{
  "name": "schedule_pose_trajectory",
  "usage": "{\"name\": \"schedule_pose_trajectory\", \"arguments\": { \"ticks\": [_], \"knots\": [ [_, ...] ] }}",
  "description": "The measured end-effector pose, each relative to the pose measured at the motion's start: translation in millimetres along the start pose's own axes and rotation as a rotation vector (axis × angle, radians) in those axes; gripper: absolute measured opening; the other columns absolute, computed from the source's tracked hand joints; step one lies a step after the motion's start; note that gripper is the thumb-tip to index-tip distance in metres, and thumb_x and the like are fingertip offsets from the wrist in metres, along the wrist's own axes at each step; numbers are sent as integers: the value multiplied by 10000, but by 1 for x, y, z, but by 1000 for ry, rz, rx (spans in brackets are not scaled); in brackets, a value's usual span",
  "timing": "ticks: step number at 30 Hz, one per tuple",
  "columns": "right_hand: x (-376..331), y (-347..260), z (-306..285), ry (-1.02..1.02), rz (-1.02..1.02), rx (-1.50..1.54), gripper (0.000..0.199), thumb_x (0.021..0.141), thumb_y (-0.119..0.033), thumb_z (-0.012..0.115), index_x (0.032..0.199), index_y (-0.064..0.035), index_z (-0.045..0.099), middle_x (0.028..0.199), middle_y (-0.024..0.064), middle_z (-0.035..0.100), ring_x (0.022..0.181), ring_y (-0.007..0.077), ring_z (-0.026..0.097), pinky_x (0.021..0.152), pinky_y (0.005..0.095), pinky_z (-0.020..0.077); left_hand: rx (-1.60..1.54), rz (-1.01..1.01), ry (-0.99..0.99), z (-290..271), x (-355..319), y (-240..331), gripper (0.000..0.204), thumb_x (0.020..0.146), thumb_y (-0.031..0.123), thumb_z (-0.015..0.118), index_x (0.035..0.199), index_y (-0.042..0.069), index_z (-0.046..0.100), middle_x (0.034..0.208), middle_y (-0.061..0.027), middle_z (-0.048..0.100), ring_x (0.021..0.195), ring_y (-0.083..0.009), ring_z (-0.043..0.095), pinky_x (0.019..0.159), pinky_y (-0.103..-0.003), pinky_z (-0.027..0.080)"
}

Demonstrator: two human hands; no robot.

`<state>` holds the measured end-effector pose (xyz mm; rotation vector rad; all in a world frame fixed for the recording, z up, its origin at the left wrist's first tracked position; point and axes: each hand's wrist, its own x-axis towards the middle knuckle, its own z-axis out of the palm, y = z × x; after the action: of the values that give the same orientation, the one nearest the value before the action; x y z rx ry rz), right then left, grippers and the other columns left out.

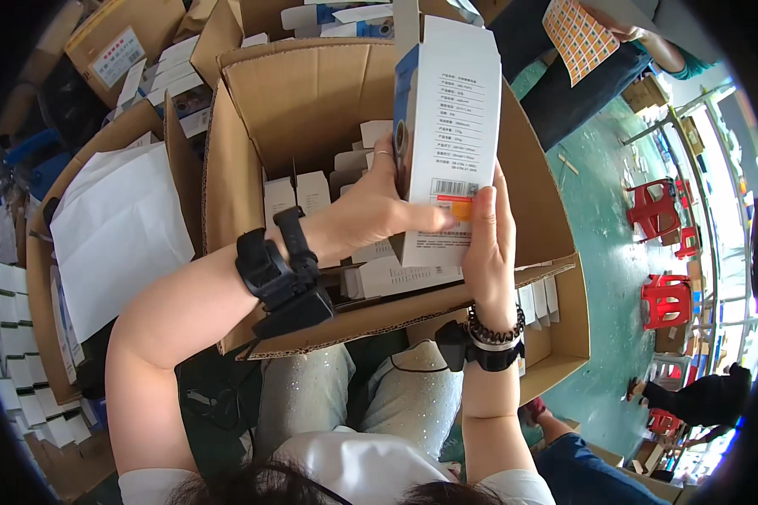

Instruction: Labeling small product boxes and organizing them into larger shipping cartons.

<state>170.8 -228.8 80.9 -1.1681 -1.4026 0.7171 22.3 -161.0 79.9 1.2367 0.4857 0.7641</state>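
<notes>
A tall white product box (451,93) with a blue printed side is held upright between my hands, above an open cardboard carton (312,88). My left hand (369,202) grips its left edge, with the thumb laid across a small orange-and-red sticker (461,208) near the bottom of the white face. Along the lower right edge, my right hand (490,257) is closed on the same box, its thumb beside the sticker. The top flap stands up. Several similar small white boxes (313,194) sit inside the carton below, partly hidden by my left arm.
At left, a white paper sheet (122,231) lies over another carton, with stacked white boxes (17,337) beyond it. At upper right, another person's hand holds a sheet of orange stickers (578,40). Red plastic stools (667,301) stand on the green floor (594,210) to the right.
</notes>
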Motion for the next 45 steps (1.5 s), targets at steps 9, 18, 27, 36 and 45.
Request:
{"name": "schedule_pose_trajectory", "arguments": {
  "ticks": [9,18,27,36,45],
  "knots": [
    [-9,5,-9,104,45,213,519,982,-328,340,1379,2,292,1320,158,432,1191,219,439,992,324,348,-16,4,-87,6,-3,6,1003,660,186,785,1390,84,106,1305,-122,383,1228,-225,375,1039,-356,311],
    [-5,-8,-1,243,-111,-141,1002,646,-353,784,1364,34,202,1223,234,458,1123,288,497,931,372,423,596,90,24,-16,4,-26,813,755,264,727,1378,39,256,1324,-119,393,1186,-236,442,989,-353,374],
    [-34,-17,-90,406,-559,-163,932,574,-282,792,1280,32,273,1117,162,488,1027,267,525,862,364,452,238,177,-180,-5,-16,-27,890,736,433,708,1387,43,244,1403,-97,277,1293,-230,285,1056,-393,245],
    [-218,37,-329,540,366,-497,824,605,-20,714,1319,-45,304,1174,111,515,1099,208,509,939,329,428,549,-221,-564,22,-11,-8,1058,629,558,743,1386,25,230,1402,-127,267,1307,-242,266,1059,-400,214],
    [-333,272,-416,417,998,-1097,828,521,-145,722,1272,-93,378,1152,138,502,1089,325,477,938,443,392,1168,-597,-669,57,-32,-3,1005,612,348,784,1356,-55,241,1329,-239,367,1218,-346,406,1006,-390,324]
  ]
}}
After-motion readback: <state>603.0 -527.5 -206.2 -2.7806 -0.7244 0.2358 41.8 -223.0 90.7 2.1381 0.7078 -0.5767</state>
